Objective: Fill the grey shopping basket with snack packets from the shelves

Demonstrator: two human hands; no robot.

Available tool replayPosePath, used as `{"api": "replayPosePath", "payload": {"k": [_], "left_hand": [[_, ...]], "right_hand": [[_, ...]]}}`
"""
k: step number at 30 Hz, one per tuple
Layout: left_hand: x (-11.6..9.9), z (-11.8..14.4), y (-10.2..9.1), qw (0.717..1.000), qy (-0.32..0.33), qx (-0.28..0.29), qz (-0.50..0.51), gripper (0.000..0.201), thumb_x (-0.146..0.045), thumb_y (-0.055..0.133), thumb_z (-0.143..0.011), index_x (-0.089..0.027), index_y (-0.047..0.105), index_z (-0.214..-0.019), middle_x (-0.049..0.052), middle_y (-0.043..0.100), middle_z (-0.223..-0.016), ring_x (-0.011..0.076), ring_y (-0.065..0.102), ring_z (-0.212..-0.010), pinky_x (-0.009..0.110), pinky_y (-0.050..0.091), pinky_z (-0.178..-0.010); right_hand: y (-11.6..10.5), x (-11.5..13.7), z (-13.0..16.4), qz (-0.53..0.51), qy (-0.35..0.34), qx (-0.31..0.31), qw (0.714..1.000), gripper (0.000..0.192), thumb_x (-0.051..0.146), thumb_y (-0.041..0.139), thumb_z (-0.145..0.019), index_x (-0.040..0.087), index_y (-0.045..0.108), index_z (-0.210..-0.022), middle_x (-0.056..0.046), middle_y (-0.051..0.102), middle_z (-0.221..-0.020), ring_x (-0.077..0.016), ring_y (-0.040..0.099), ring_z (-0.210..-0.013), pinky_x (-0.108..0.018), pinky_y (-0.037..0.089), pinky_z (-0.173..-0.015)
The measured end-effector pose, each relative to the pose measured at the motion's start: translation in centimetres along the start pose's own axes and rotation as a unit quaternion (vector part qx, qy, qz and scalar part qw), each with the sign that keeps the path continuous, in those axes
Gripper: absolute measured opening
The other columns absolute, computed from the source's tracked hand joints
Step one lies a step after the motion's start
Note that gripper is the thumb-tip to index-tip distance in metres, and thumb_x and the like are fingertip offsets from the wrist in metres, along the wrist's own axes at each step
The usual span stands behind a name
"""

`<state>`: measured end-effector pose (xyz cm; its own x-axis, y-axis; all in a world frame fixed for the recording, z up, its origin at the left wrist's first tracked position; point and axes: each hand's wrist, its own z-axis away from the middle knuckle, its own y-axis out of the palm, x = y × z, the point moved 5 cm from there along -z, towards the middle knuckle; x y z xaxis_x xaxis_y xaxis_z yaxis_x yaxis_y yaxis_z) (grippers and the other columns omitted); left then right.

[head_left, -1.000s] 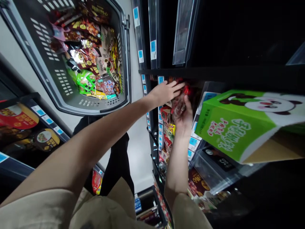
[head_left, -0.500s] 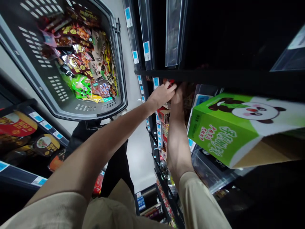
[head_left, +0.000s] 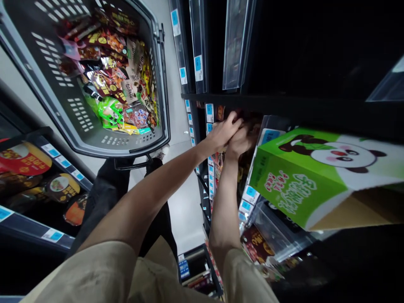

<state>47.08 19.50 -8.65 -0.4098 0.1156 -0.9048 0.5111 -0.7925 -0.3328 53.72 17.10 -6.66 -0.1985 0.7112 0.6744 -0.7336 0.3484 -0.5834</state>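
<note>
Both my hands reach into a dark shelf compartment on the right. My left hand [head_left: 223, 131] is closed, its fingers curled; what is in it, if anything, stays hidden. Against it, slightly to the right, is my right hand [head_left: 241, 139], its fingers lost in the shadow. A dark snack packet [head_left: 220, 112] with an orange picture lies just beyond my left fingers. Right of the hands stands a green cardboard box [head_left: 296, 181] with a panda picture.
A grey basket [head_left: 104, 145] full of snack packets [head_left: 110, 84] stands at the upper left. Shelf rails with price tags [head_left: 198, 67] run beside the hands. Packaged food bowls [head_left: 63, 187] fill the left shelf. A dark red packet [head_left: 257, 244] lies under the clear divider [head_left: 277, 227].
Both hands have moved a little to the right within the compartment, and my right hand now bends further right. The red item by my left fingers is no longer visible. The view has shifted slightly.
</note>
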Motion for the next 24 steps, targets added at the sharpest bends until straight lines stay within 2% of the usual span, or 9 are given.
{"api": "replayPosePath", "payload": {"k": [2, 4, 7, 10, 13, 15, 19, 21, 24], "left_hand": [[0.6, -1.0, 1.6, 0.999, 0.001, 0.038, -0.005, 0.058, -0.020, 0.064, -0.093, -0.007, 0.051, -0.148, 0.021, 0.051, -0.153, 0.0320, 0.054, -0.139, 0.042, 0.041, -0.119], [1.2, -1.5, 2.4, 0.998, 0.009, 0.054, -0.015, 0.065, -0.022, 0.067, -0.090, -0.002, 0.049, -0.150, 0.023, 0.051, -0.154, 0.0327, 0.044, -0.149, 0.043, 0.033, -0.125], [1.3, -0.3, 2.0, 0.996, 0.071, 0.045, -0.038, 0.070, -0.028, 0.068, -0.089, -0.002, 0.049, -0.151, 0.025, 0.047, -0.158, 0.0350, 0.036, -0.154, 0.051, 0.025, -0.128], [1.0, 3.4, 0.2, 0.990, 0.123, 0.045, -0.060, 0.054, -0.021, 0.067, -0.087, -0.010, 0.062, -0.140, 0.021, 0.054, -0.154, 0.0359, 0.037, -0.153, 0.056, 0.024, -0.127], [1.9, 8.7, -2.6, 0.992, 0.112, 0.030, -0.050, 0.045, -0.006, 0.058, -0.086, -0.016, 0.067, -0.129, 0.016, 0.061, -0.145, 0.0309, 0.047, -0.144, 0.052, 0.036, -0.121], [4.0, 13.0, -4.8, 0.997, 0.079, 0.010, -0.023, 0.047, 0.000, 0.052, -0.085, -0.017, 0.068, -0.126, 0.015, 0.065, -0.136, 0.0276, 0.055, -0.135, 0.047, 0.044, -0.115], [11.8, 24.0, -9.2, 0.996, -0.079, -0.030, -0.027, 0.045, -0.004, 0.046, -0.088, -0.017, 0.068, -0.126, 0.014, 0.068, -0.125, 0.0270, 0.060, -0.122, 0.046, 0.050, -0.110], [16.0, 30.1, -10.6, 0.982, -0.171, 0.002, -0.086, 0.040, -0.011, 0.048, -0.092, -0.013, 0.067, -0.127, 0.017, 0.068, -0.124, 0.0308, 0.059, -0.122, 0.051, 0.048, -0.112], [20.3, 38.4, -11.5, 0.948, -0.264, 0.067, -0.163, 0.051, -0.022, 0.051, -0.093, -0.004, 0.057, -0.141, 0.025, 0.058, -0.142, 0.0378, 0.052, -0.136, 0.056, 0.044, -0.116]], "right_hand": [[-1.1, 0.0, 0.8, 0.004, -0.071, -0.079, 0.994, 0.010, 0.020, 0.055, -0.098, 0.026, 0.063, -0.100, -0.011, 0.072, -0.108, -0.0261, 0.055, -0.124, -0.042, 0.048, -0.102], [-1.4, -0.2, 0.5, 0.009, -0.117, -0.077, 0.990, 0.012, 0.022, 0.054, -0.096, 0.028, 0.064, -0.100, -0.006, 0.072, -0.116, -0.0220, 0.053, -0.124, -0.040, 0.040, -0.113], [-0.9, -1.2, -2.2, 0.035, -0.096, -0.023, 0.994, 0.018, 0.016, 0.055, -0.089, 0.027, 0.066, -0.098, -0.002, 0.074, -0.118, -0.0168, 0.056, -0.114, -0.035, 0.036, -0.116], [0.3, -2.3, -4.7, 0.076, -0.032, -0.004, 0.997, 0.018, 0.008, 0.056, -0.083, 0.024, 0.065, -0.089, -0.003, 0.076, -0.103, -0.0164, 0.061, -0.100, -0.035, 0.042, -0.108], [1.7, -2.1, -4.0, 0.157, -0.056, -0.006, 0.986, 0.013, 0.014, 0.057, -0.087, 0.019, 0.067, -0.093, -0.008, 0.075, -0.100, -0.0201, 0.066, -0.096, -0.039, 0.048, -0.101], [1.9, -1.3, -1.7, 0.206, -0.102, -0.045, 0.972, 0.018, 0.019, 0.054, -0.091, 0.017, 0.069, -0.103, -0.011, 0.075, -0.107, -0.0239, 0.069, -0.102, -0.044, 0.050, -0.101], [2.4, 0.5, 4.2, 0.206, -0.197, -0.105, 0.953, 0.023, 0.027, 0.050, -0.098, 0.018, 0.069, -0.107, -0.012, 0.073, -0.108, -0.0279, 0.070, -0.106, -0.049, 0.052, -0.100], [3.5, 1.1, 7.1, 0.178, -0.240, -0.117, 0.947, 0.024, 0.031, 0.048, -0.100, 0.019, 0.069, -0.102, -0.012, 0.072, -0.102, -0.0278, 0.070, -0.102, -0.048, 0.054, -0.097], [8.2, 0.9, 11.2, 0.127, -0.277, -0.032, 0.952, 0.023, 0.030, 0.047, -0.102, 0.021, 0.069, -0.098, -0.010, 0.070, -0.097, -0.0255, 0.069, -0.096, -0.044, 0.056, -0.093]]}}
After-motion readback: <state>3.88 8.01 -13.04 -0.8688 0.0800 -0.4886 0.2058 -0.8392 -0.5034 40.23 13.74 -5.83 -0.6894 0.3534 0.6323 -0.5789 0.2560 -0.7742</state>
